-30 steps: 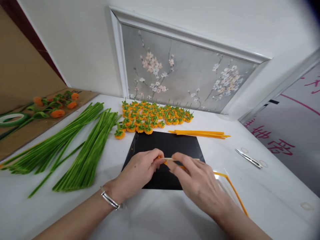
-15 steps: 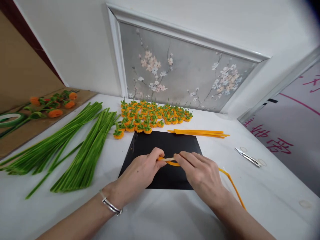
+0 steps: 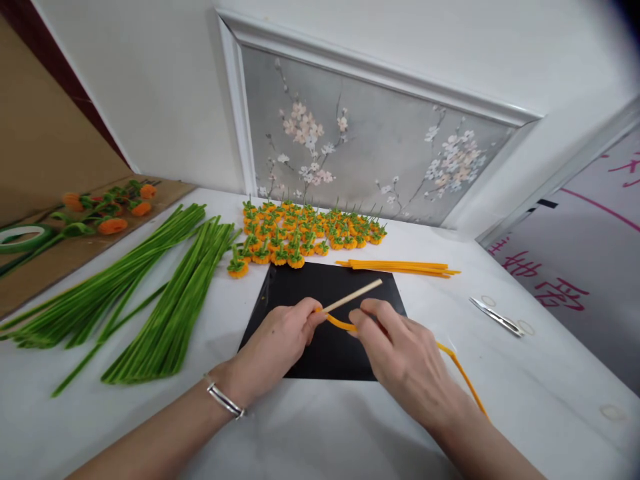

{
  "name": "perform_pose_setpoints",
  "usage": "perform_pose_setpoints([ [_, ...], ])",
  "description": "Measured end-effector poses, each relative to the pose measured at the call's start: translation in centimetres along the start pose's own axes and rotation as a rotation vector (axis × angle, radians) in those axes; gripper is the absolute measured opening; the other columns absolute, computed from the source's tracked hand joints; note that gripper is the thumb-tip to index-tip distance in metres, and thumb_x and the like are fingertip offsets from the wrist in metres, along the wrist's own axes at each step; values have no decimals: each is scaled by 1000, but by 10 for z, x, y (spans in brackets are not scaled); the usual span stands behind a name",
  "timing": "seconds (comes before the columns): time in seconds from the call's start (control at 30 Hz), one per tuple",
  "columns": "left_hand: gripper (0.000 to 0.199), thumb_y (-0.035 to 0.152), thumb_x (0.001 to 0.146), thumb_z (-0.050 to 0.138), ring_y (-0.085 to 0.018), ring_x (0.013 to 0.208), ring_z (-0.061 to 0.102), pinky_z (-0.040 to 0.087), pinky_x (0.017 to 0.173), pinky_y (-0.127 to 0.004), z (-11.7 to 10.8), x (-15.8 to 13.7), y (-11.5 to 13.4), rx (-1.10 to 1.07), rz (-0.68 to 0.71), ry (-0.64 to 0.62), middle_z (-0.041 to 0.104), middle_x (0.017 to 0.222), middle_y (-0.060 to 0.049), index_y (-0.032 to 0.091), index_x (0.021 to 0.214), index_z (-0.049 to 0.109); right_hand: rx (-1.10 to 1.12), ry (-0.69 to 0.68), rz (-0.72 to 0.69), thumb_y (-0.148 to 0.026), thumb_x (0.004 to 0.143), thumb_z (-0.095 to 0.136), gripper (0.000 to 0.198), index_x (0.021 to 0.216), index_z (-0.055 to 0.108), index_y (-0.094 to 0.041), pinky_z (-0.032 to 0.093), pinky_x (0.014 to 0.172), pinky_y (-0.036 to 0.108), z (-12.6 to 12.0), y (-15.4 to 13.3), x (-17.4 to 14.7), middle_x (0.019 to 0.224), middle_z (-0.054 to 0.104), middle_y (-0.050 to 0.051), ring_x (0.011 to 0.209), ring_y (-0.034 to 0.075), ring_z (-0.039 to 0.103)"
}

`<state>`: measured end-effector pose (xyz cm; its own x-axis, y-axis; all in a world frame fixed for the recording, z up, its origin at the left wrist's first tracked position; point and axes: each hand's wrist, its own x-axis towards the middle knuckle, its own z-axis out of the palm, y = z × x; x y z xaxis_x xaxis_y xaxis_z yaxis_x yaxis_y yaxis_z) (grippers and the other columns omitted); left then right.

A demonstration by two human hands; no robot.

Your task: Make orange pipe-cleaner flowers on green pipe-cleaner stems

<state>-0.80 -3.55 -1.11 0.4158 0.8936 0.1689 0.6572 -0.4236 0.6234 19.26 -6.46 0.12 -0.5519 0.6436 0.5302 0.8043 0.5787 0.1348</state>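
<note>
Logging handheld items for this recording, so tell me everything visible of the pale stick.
The pale stick is thin, straight and plain, and looks wooden. The left hand pinches its near end, hiding the tip beside an orange strip; whether the strip wraps it is unclear. It slants up rightward above the black mat, its far end free. The right hand appears not to touch it.
</note>
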Motion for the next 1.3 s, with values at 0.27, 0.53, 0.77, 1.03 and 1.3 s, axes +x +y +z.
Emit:
perform_pose_setpoints([
  [0.27, 26, 26, 95, 40, -9, 51, 43, 31, 48, -21, -2, 0, 4, -46, 43, -45, 50, 58, 5, 17, 77, 56, 319, -87, -93, -7, 93, 40, 25, 95, 61, -21, 42, 62, 24, -1, -3, 3, 84, 64, 1, 70, 13, 57],
  [0.53, 26, 17, 93, 41, -8, 52, 50, 37, 52, -18, -6, 0, 8, -125, 124, -190, 57, 62, 4, 16, 76, 61, 253, 3, 105, -13, 94, 45, 22, 89, 65, -22, 37, 58, 20, -1, 17, 4, 77, 64, 0, 65, 10, 57],
  [0.77, 23, 18, 92, 48, -12, 55, 56, 35, 51, -23, 5, -3, 4, 115, 277, -203, 61, 66, 1, 16, 72, 57, 204, -59, 52, -21, 94, 47, 23, 83, 67, -23, 32, 55, 21, 5, 12, 5, 60, 57, -2, 57, 10, 52],
  [1.03, 25, 18, 96, 42, -11, 50, 49, 29, 48, -25, 6, -7, 12, 195, 490, -110, 55, 62, 3, 17, 72, 50, 617, -266, 265, -28, 93, 50, 22, 81, 68, -21, 40, 58, 20, 5, 29, 7, 71, 65, -2, 61, 11, 57],
  [1.3, 18, 21, 97, 38, -11, 58, 55, 41, 57, -23, 4, -12, 15, 135, 472, 126, 60, 69, 2, 17, 89, 54, 873, -483, 208, -31, 95, 44, 32, 74, 64, -17, 30, 46, 18, 8, 30, 3, 58, 50, -5, 51, 7, 41],
])
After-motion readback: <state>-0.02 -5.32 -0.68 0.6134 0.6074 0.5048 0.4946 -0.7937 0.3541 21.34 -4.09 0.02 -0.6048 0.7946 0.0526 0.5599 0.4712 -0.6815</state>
